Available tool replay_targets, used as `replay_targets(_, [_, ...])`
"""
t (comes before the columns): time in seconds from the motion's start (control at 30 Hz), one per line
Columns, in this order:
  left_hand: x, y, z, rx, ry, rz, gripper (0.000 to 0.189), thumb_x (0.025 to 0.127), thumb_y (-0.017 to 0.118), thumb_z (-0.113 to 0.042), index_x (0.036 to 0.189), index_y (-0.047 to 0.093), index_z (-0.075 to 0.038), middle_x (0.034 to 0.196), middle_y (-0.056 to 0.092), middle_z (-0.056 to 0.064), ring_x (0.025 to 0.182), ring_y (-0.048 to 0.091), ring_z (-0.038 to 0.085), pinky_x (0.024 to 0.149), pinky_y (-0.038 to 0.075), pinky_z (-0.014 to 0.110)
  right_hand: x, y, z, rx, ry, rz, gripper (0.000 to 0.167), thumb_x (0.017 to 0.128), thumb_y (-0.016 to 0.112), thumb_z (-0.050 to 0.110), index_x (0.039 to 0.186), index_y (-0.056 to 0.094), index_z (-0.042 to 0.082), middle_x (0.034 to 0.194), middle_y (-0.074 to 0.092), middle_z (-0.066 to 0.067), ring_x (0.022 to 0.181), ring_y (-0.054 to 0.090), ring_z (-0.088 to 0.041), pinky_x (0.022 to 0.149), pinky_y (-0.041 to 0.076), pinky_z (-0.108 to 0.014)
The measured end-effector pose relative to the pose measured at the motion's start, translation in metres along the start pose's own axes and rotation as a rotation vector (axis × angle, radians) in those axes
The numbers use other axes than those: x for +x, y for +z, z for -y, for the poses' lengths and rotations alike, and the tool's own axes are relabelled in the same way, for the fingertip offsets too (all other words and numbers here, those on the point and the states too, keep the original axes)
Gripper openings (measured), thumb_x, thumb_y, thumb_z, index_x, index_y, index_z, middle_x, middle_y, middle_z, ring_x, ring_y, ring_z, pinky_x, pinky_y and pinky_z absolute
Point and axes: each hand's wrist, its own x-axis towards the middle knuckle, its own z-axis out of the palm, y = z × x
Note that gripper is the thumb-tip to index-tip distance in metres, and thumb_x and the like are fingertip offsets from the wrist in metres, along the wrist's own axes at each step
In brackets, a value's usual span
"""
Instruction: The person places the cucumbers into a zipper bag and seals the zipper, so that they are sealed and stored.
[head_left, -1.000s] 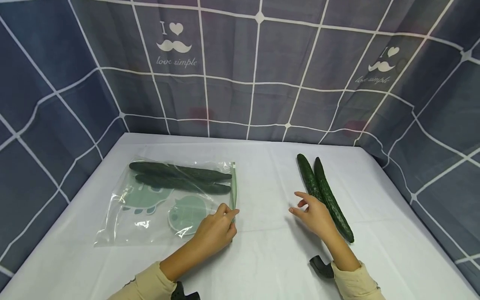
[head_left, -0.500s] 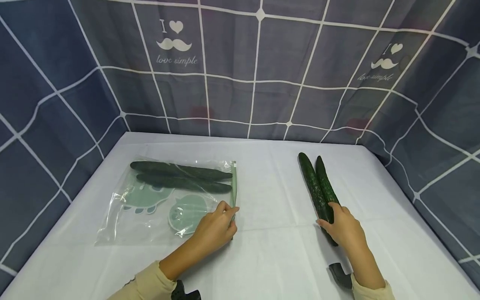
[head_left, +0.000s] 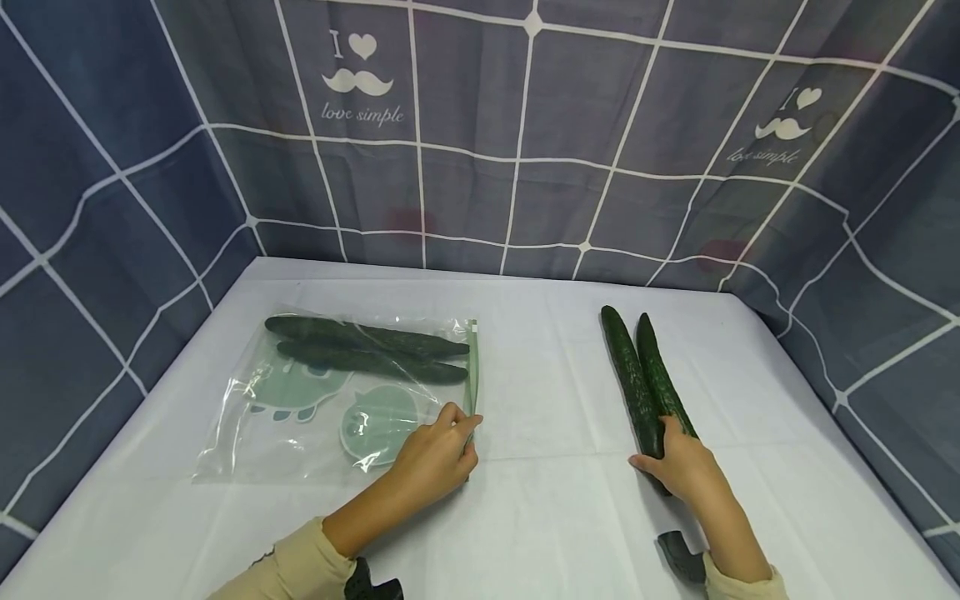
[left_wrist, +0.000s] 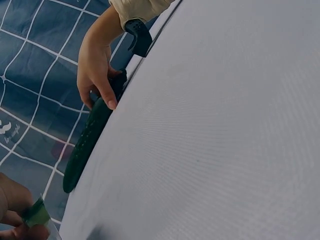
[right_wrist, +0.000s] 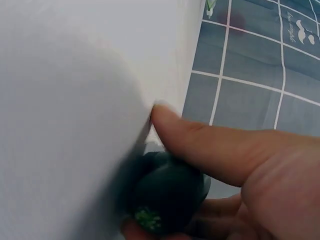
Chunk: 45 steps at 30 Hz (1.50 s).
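My left hand (head_left: pixel 437 450) pinches the green zip edge (head_left: pixel 472 375) of a clear zip bag (head_left: pixel 262 458) lying flat on the table. Inside the bag, two cucumbers (head_left: pixel 367 336) lie side by side over printed green animal figures. On the right, two loose cucumbers lie close together, pointing away from me. My right hand (head_left: pixel 686 462) grips the left loose cucumber (head_left: pixel 628 375) near its close end, thumb on the left side and fingers on the right. The other cucumber (head_left: pixel 660 371) runs beside it, its near part hidden by the hand. The right wrist view shows the gripped cucumber's end (right_wrist: pixel 170 190) up close.
A white cloth (head_left: pixel 540 517) covers the table, with bare cloth between the bag and the loose cucumbers. Dark checked curtains (head_left: pixel 465 192) enclose the back and both sides. Black straps (head_left: pixel 681 557) sit at both wrists.
My right hand has moved right and toward me from over the loose cucumbers, and now grips the left one's near end. My left hand has kept its pinch on the bag's edge.
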Motion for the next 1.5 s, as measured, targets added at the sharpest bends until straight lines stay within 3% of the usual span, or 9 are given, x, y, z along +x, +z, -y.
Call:
replay_targets(0.2, [0.001, 0.000, -0.001, 0.004, 0.003, 0.004, 0.032, 0.074, 0.064, -0.008, 0.105, 0.067, -0.002, 0.089, 0.056, 0.008, 0.039, 0.031, 0.002, 0.036, 0.023, 0.012, -0.004, -0.003, -0.003, 0.001, -0.036, -0.050, 0.074, 0.084, 0.061, 0.029, 0.132, 0.028, -0.016, 0.102, 0.056, -0.038, 0.063, 0.060, -0.032, 0.053, 0.047, -0.041])
replay_targets(0.53, [0.000, 0.000, 0.000, 0.022, 0.017, -0.017, 0.032, 0.073, 0.065, -0.007, 0.104, 0.067, -0.002, 0.087, 0.056, 0.007, 0.040, 0.033, 0.003, 0.037, 0.023, 0.013, -0.003, -0.006, -0.009, 0.096, -0.080, -0.217, 0.060, 0.089, 0.054, 0.023, 0.129, 0.035, -0.017, 0.117, 0.046, -0.042, 0.100, 0.049, -0.055, 0.077, 0.044, -0.058])
replay_targets(0.8, [0.001, -0.001, 0.000, 0.005, 0.000, -0.007, 0.032, 0.074, 0.064, -0.008, 0.105, 0.067, -0.002, 0.088, 0.056, 0.007, 0.040, 0.032, 0.003, 0.037, 0.024, 0.013, -0.003, -0.007, -0.016, 0.160, -0.176, -0.577, 0.043, 0.089, 0.053, 0.009, 0.120, 0.044, -0.019, 0.110, 0.050, -0.041, 0.098, 0.050, -0.056, 0.076, 0.042, -0.062])
replay_targets(1.03, [0.001, -0.002, 0.000, 0.013, 0.017, -0.027, 0.031, 0.073, 0.065, -0.007, 0.103, 0.067, -0.002, 0.087, 0.055, 0.007, 0.040, 0.030, 0.002, 0.037, 0.022, 0.013, -0.002, -0.010, -0.028, 0.244, -0.215, -0.737, 0.041, 0.089, 0.054, 0.010, 0.121, 0.047, -0.015, 0.108, 0.053, -0.038, 0.095, 0.051, -0.056, 0.075, 0.042, -0.062])
replay_targets(1.1, [0.001, -0.002, 0.000, 0.013, 0.017, -0.030, 0.031, 0.073, 0.065, -0.007, 0.103, 0.067, -0.002, 0.087, 0.055, 0.006, 0.040, 0.030, 0.002, 0.037, 0.022, 0.013, -0.002, -0.012, -0.031, 0.269, -0.232, -0.784, 0.039, 0.088, 0.057, 0.009, 0.120, 0.050, -0.013, 0.100, 0.058, -0.033, 0.087, 0.057, -0.047, 0.073, 0.047, -0.051])
replay_targets(1.17, [0.001, -0.002, 0.000, 0.010, 0.015, -0.033, 0.031, 0.073, 0.065, -0.007, 0.103, 0.067, -0.002, 0.087, 0.055, 0.006, 0.040, 0.030, 0.002, 0.037, 0.023, 0.014, -0.004, -0.015, -0.033, 0.302, -0.245, -0.820, 0.037, 0.086, 0.059, 0.007, 0.118, 0.053, -0.011, 0.089, 0.061, -0.027, 0.075, 0.064, -0.022, 0.069, 0.050, -0.031])
replay_targets(1.3, [0.001, -0.003, 0.000, 0.000, 0.007, -0.035, 0.031, 0.073, 0.064, -0.007, 0.104, 0.067, -0.002, 0.088, 0.055, 0.006, 0.041, 0.029, 0.002, 0.037, 0.023, 0.014, -0.004, -0.019, -0.035, 0.409, -0.295, -0.851, 0.033, 0.081, 0.063, -0.001, 0.113, 0.059, -0.008, 0.069, 0.060, 0.007, 0.062, 0.046, 0.021, 0.056, 0.037, -0.001])
replay_targets(1.4, [0.002, -0.004, -0.001, -0.005, 0.001, -0.031, 0.031, 0.074, 0.064, -0.007, 0.105, 0.067, -0.002, 0.088, 0.054, 0.006, 0.041, 0.029, 0.003, 0.037, 0.023, 0.015, -0.002, -0.018, -0.040, 0.484, -0.376, -0.833, 0.031, 0.080, 0.063, -0.001, 0.111, 0.059, -0.009, 0.069, 0.052, 0.026, 0.062, 0.045, 0.024, 0.056, 0.039, -0.001])
replay_targets(1.5, [0.002, -0.005, -0.001, -0.004, 0.000, -0.033, 0.032, 0.074, 0.063, -0.006, 0.106, 0.066, -0.002, 0.089, 0.054, 0.007, 0.041, 0.028, 0.002, 0.037, 0.022, 0.014, 0.005, -0.014, -0.052, 0.543, -0.415, -0.788, 0.032, 0.082, 0.063, 0.002, 0.113, 0.060, -0.005, 0.069, 0.054, 0.028, 0.061, 0.051, 0.018, 0.057, 0.041, -0.002])
